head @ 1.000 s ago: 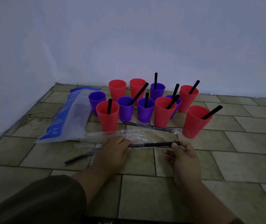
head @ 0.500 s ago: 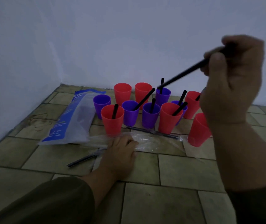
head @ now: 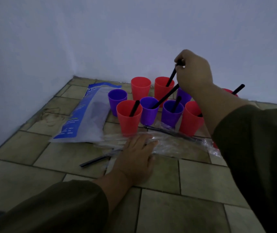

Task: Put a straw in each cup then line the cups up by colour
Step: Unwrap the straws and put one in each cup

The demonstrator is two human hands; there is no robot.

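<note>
white print on the blue-and-clear plastic bag (head: 84, 118), too dim and small to read; no other lettering

The right hand (head: 194, 74), which a second ago lay low on the tiled floor pinching a thin black plastic straw (head: 171, 77) flat beside the left hand, is now up in the upper middle of the frame, reaching over the cluster. Half a second back it held that straw high and slanted at the upper right; now the straw's lower end sits inside the red plastic cup at the back of the group (head: 162, 88) (empty before). The forearm now covers the right-hand cups.
</note>
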